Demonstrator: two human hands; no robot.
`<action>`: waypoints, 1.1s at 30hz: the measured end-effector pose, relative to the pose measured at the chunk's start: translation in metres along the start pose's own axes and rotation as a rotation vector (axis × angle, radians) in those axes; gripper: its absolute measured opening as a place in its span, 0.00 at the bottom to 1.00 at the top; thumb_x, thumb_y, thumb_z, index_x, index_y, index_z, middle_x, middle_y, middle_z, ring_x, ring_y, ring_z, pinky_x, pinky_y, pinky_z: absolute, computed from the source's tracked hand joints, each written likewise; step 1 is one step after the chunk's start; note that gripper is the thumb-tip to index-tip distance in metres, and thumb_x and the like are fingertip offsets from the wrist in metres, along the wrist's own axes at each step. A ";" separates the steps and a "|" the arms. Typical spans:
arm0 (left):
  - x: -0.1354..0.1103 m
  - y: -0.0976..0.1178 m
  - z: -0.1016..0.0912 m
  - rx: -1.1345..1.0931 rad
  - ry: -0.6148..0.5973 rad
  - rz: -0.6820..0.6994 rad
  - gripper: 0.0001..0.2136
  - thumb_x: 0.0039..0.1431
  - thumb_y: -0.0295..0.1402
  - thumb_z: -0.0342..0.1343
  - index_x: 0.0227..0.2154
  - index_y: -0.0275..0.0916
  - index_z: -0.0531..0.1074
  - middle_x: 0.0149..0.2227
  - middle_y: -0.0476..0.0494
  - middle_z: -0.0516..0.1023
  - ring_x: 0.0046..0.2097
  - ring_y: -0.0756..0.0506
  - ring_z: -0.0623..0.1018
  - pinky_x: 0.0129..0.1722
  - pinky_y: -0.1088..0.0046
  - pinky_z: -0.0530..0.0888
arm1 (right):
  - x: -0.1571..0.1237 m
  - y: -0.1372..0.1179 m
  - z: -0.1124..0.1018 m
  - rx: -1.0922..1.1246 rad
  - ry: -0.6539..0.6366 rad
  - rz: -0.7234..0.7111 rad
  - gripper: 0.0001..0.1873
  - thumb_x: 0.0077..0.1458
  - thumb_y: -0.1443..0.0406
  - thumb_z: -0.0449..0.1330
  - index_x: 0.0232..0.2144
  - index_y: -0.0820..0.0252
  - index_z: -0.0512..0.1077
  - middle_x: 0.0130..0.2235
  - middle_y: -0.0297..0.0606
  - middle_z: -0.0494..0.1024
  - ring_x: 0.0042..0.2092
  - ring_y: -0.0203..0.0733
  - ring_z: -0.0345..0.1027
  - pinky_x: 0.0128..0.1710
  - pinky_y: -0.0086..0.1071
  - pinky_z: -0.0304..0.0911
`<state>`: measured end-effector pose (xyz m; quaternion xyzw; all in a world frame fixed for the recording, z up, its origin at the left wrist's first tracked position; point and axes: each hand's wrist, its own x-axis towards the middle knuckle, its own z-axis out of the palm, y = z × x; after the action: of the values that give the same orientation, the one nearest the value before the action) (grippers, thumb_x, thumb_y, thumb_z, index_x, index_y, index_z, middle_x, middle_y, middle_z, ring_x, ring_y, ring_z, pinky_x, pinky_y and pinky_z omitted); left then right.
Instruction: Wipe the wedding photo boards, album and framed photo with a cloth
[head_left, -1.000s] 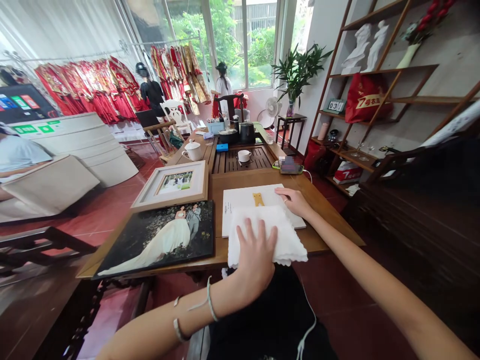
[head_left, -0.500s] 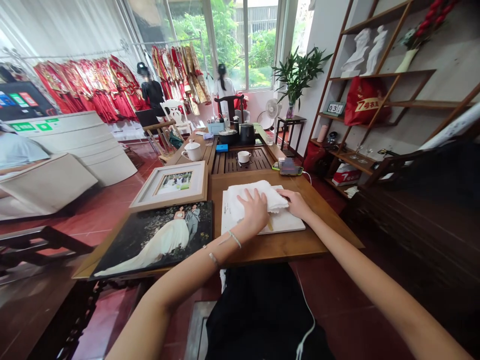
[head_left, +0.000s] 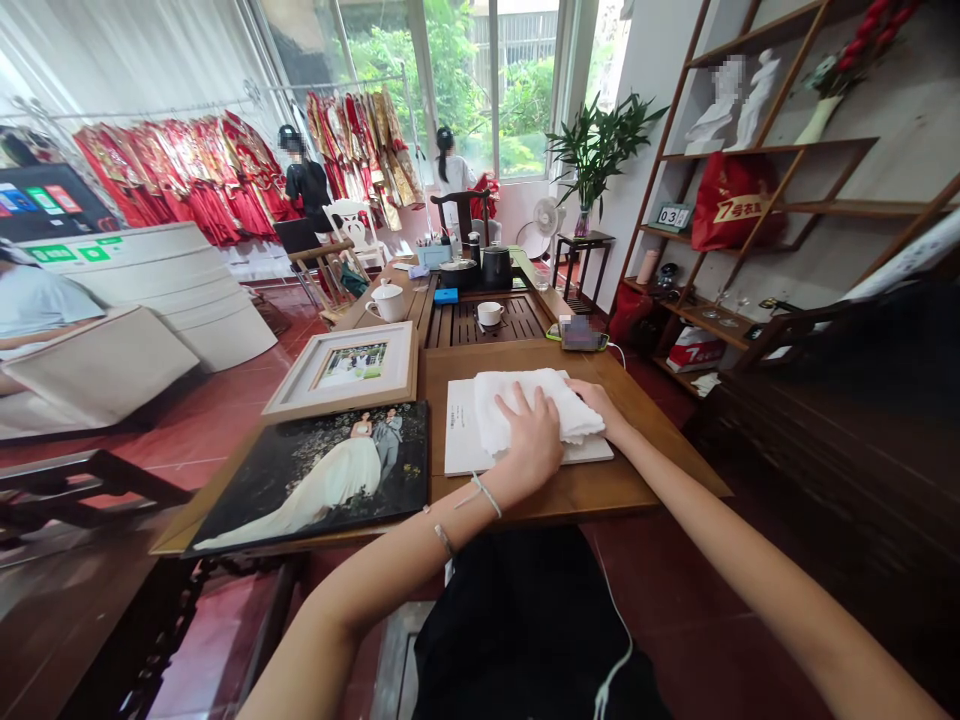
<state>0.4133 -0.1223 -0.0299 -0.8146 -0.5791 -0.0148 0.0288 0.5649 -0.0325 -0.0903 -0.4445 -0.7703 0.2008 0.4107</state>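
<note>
My left hand (head_left: 531,432) lies spread on a folded white towel (head_left: 502,385), pressing it onto a white board (head_left: 463,450) with small print down its left side. The towel covers much of the board's right half. My right hand (head_left: 600,405) is at the board's right edge, its fingers closed there and partly hidden by the towel. Left of the board lies a dark photo panel (head_left: 322,475) of a couple, one in a long white gown. Behind that panel rests a light wooden picture frame (head_left: 300,385) with a small photo.
On the wooden table (head_left: 540,493) also stand a lidded white cup (head_left: 386,300), a small white cup (head_left: 490,313) on the slatted tea tray (head_left: 450,325), a black kettle (head_left: 496,267) and a phone (head_left: 583,335) with a cable. Shelves (head_left: 825,140) rise at right. Other people are farther back.
My left hand has slid the towel to the right and slightly nearer me, baring more of the board's printed left side. My right hand stays at the right edge.
</note>
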 end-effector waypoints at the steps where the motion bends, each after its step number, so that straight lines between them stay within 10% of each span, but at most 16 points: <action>1: -0.006 0.003 0.000 0.002 0.005 0.018 0.29 0.59 0.35 0.53 0.63 0.37 0.58 0.68 0.36 0.52 0.67 0.23 0.45 0.59 0.30 0.48 | 0.001 0.002 0.000 0.000 0.007 0.012 0.15 0.47 0.69 0.56 0.36 0.57 0.80 0.45 0.38 0.82 0.48 0.51 0.75 0.49 0.40 0.69; 12: -0.091 0.005 -0.013 -0.023 -0.071 0.261 0.30 0.57 0.32 0.52 0.64 0.43 0.56 0.68 0.42 0.52 0.69 0.27 0.44 0.61 0.33 0.51 | 0.000 0.010 0.004 -0.040 0.061 0.043 0.17 0.51 0.72 0.54 0.38 0.54 0.80 0.47 0.37 0.81 0.52 0.45 0.73 0.59 0.44 0.62; 19: -0.113 -0.024 -0.029 -0.058 -0.172 0.160 0.34 0.54 0.27 0.54 0.64 0.48 0.54 0.69 0.47 0.49 0.69 0.29 0.46 0.60 0.35 0.56 | -0.003 0.004 0.005 -0.072 0.078 0.034 0.19 0.53 0.72 0.51 0.39 0.55 0.79 0.48 0.37 0.80 0.53 0.43 0.72 0.59 0.44 0.62; 33: -0.016 -0.087 -0.017 -0.099 -0.094 -0.081 0.30 0.56 0.26 0.50 0.63 0.44 0.56 0.68 0.40 0.51 0.68 0.28 0.47 0.60 0.35 0.54 | -0.004 0.001 0.003 -0.094 0.066 0.029 0.19 0.54 0.72 0.51 0.41 0.57 0.79 0.49 0.39 0.79 0.53 0.45 0.72 0.60 0.45 0.61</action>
<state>0.3264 -0.1102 -0.0111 -0.7907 -0.6109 -0.0060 -0.0393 0.5642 -0.0353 -0.0946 -0.4808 -0.7584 0.1556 0.4117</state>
